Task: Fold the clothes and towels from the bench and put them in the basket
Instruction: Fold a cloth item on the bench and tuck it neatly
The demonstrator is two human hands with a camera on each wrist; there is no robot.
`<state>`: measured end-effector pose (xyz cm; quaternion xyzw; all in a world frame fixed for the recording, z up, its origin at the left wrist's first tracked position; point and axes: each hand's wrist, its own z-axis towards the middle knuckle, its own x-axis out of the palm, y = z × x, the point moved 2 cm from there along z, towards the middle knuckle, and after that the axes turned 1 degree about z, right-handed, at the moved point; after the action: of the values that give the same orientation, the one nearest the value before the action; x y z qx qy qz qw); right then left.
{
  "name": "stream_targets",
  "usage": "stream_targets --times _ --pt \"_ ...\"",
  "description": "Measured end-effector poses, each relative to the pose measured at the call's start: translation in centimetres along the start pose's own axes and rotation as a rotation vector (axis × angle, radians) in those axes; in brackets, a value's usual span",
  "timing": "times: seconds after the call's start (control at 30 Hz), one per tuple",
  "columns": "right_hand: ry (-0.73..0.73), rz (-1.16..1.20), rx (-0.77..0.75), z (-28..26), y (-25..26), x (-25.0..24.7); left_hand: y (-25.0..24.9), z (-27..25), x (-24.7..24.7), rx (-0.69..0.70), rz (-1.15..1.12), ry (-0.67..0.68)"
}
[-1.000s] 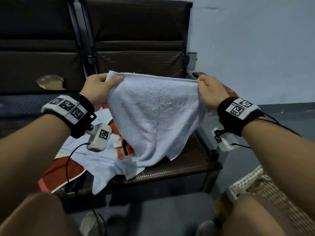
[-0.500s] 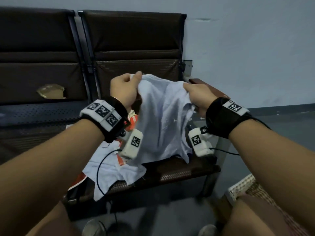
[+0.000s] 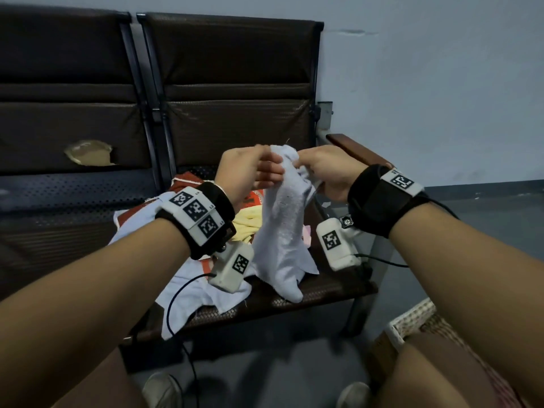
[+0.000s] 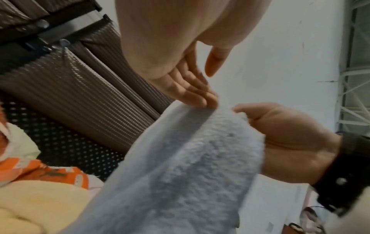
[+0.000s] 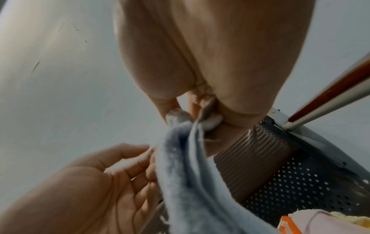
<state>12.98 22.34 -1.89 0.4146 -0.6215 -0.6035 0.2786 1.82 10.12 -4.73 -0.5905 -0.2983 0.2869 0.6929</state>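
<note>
The white towel [image 3: 281, 231] hangs doubled over in the air above the surface [image 3: 323, 290], its top edges gathered together between the two hands and its lower end drooping down to just above, or just touching, the seat (the head view does not settle which). The right hand [image 3: 326, 172] pinches the bunched top corner between thumb and curled fingers; the right wrist view shows the cloth [image 5: 190, 174] squeezed tight at the fingertips [image 5: 174, 109]. The left hand [image 3: 247, 172] meets it at the same top edge, with its fingers [image 4: 192, 93] laid close together against the towel's hem [image 4: 180, 158] and the thumb held apart, so the fingers touch the cloth, but whether they truly grip it I cannot tell. The two hands are nearly touching each other.

Beneath and behind the towel, a heap of other laundry lies on the surface: a pale blue-white garment [image 3: 191, 290] spilling over the front edge, an orange and white piece [image 3: 253, 198], and a yellow cloth [image 3: 247, 222] beside a bit of pink. The seat backs [image 3: 229, 83] are dark brown, and a wooden armrest [image 3: 353, 148] ends the row on the right. A woven basket [image 3: 412, 319] stands on the floor at the lower right, partly hidden by the person's right forearm and knee.
</note>
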Motion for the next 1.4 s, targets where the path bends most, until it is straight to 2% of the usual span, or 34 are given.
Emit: stream_targets --times 0.07,0.1,0.17,0.23,0.3,0.4,0.47,0.53,0.6,0.67,0.77,0.83,0.93,1.03,1.13,1.2,1.3,1.4 --pt "0.064 -0.029 -0.029 -0.4 0.0 0.1 0.6 0.4 -0.8 0.012 0.058 -0.061" --pt "0.098 -0.034 -0.043 -0.5 0.0 0.2 1.0 0.6 -1.0 0.004 0.1 -0.031" --pt "0.158 -0.028 -0.066 -0.6 0.2 0.3 1.8 0.8 -1.0 -0.074 0.086 0.129" --pt "0.171 -0.019 -0.072 -0.3 0.2 -0.1 2.2 0.9 -0.8 -0.188 -0.044 0.32" --pt "0.146 -0.061 -0.073 0.0 0.0 -0.8 2.1 1.1 -1.0 -0.238 -0.095 0.411" --pt "0.054 -0.311 -0.095 0.9 -0.9 -2.5 2.1 2.7 -1.4 -0.21 0.047 0.301" --pt "0.027 -0.483 -0.047 2.0 -2.0 -3.8 2.2 4.0 -1.4 -0.17 0.138 0.212" --pt "-0.025 -0.539 0.004 3.2 -3.1 -5.0 2.2 5.5 -1.2 -0.103 0.269 0.141" --pt "-0.141 -0.531 -0.001 4.5 -3.6 -6.3 1.9 6.9 -0.9 -0.017 0.409 0.081" --pt "-0.231 -0.463 -0.069 5.6 -3.3 -6.9 1.1 8.4 -0.6 0.065 0.472 0.025" --pt "-0.364 -0.291 -0.225 7.3 -1.7 -7.2 -0.9 10.2 -0.5 0.148 0.408 -0.031" --pt "-0.428 -0.259 -0.351 7.9 0.0 -7.1 -2.7 10.8 -0.5 0.247 0.341 -0.039" --pt "-0.447 -0.185 -0.491 7.7 1.9 -6.8 -5.0 10.5 -1.0 0.345 0.243 -0.013" --pt "-0.405 -0.097 -0.525 6.8 1.4 -6.3 -5.2 8.9 -1.6 0.349 0.178 0.028" --pt "-0.346 -0.121 -0.446 5.1 -1.6 -5.9 -2.7 6.2 -1.8 0.256 0.15 0.091" --pt "-0.282 -0.166 -0.35 3.8 -4.6 -5.4 0.3 4.1 -2.2 0.106 0.174 0.116" --pt "-0.134 -0.213 -0.082 2.5 -9.8 -4.8 5.6 1.2 -2.6 -0.155 0.224 0.205" --pt "0.022 -0.214 0.199 1.5 -14.7 -4.0 10.5 -1.0 -3.3 -0.344 0.385 0.271"
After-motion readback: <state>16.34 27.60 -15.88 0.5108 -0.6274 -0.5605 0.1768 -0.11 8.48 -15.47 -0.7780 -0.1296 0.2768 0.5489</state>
